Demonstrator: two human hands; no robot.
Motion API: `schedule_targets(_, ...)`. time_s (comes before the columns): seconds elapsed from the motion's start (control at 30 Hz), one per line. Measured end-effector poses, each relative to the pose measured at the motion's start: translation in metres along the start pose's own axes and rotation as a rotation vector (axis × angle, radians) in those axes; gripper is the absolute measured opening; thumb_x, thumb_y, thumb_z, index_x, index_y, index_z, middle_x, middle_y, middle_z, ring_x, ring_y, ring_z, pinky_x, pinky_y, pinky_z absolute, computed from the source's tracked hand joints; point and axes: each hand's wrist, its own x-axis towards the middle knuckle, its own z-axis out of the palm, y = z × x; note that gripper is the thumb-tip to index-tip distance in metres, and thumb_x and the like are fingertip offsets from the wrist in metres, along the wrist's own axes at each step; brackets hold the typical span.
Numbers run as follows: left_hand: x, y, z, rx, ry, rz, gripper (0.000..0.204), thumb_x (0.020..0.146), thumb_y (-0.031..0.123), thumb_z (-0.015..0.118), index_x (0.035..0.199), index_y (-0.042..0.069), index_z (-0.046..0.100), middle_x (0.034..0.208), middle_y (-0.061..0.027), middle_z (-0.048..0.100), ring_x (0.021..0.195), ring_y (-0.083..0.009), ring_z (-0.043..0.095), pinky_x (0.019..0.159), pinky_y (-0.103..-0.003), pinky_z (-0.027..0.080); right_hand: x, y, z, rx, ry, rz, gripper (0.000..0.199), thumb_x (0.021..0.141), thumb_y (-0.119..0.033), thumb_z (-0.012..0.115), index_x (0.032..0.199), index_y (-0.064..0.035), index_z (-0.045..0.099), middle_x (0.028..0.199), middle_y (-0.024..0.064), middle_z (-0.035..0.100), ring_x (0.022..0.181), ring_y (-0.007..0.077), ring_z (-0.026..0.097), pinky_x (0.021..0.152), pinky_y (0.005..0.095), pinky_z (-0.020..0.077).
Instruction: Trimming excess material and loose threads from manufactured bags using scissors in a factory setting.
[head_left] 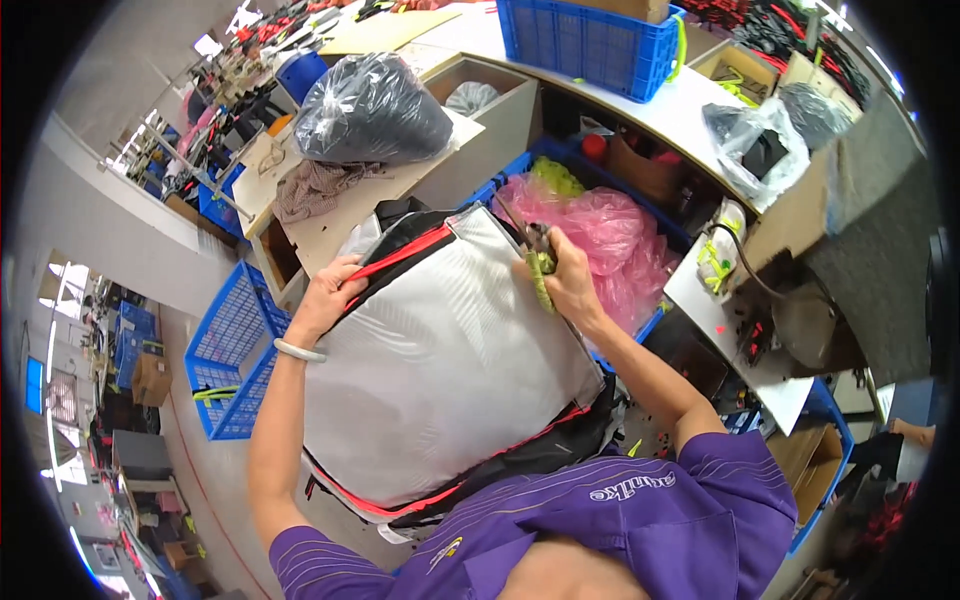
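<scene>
A large white-panelled bag (440, 360) with red piping and black edges lies across the person's lap, filling the middle of the view. The left hand (328, 290) curls shut on the red-trimmed upper left corner of the bag. The right hand (568, 278) is clenched around small snips (538, 262) with a yellow-green handle, at the bag's top right edge. Just beyond sits a pink plastic bag (610, 235) in a blue bin, and farther off a dark plastic sack (372, 108) rests on a wooden box (440, 160).
</scene>
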Motion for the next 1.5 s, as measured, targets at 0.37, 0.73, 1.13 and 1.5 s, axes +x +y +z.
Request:
schedule_targets(0.37,0.025,0.044,0.009,0.204,0.011,-0.249,0.015,0.083,0.005,0.059,0.093,-0.005,0.064,0.122,-0.0081,0.054,0.101,-0.0154,0.052,0.082,-0.027,0.041,0.155,0.065,0.052,0.616,-0.582,0.084,0.029,0.072,-0.014,0.076,0.085,-0.0074,0.051,0.075,-0.0053,0.047,0.071,0.0041,0.042,0.061,0.0192,0.0339)
schedule_targets(0.73,0.010,0.033,0.043,0.415,0.588,-0.163,0.015,0.087,0.008,0.055,0.081,-0.006,0.056,0.084,-0.0123,0.058,0.074,-0.0191,0.056,0.068,-0.031,0.043,0.188,0.032,0.057,0.458,-0.748,0.080,0.029,0.072,-0.011,0.077,0.077,-0.0064,0.049,0.069,-0.0052,0.048,0.064,0.0032,0.042,0.056,0.0212,0.0347)
schedule_targets(1.13,0.000,0.012,0.044,0.023,0.640,-0.320,0.025,0.090,0.016,0.057,0.074,-0.003,0.052,0.061,-0.0004,0.038,0.059,-0.0076,0.034,0.053,-0.025,0.031,0.271,0.010,0.032,-0.468,-0.881,-0.991,0.044,0.058,-0.015,0.073,0.091,0.0006,0.047,0.092,0.0148,0.050,0.091,0.0340,0.051,0.075,0.0417,0.0451)
schedule_targets(1.5,0.005,0.010,0.045,-0.082,0.645,-0.317,0.025,0.090,0.016,0.058,0.072,-0.001,0.053,0.061,0.0056,0.036,0.059,-0.0044,0.031,0.052,-0.024,0.027,0.287,0.006,0.041,-0.604,-0.989,-1.149,0.040,0.051,-0.008,0.069,0.085,-0.0006,0.048,0.088,0.0120,0.053,0.085,0.0325,0.055,0.066,0.0409,0.0458)
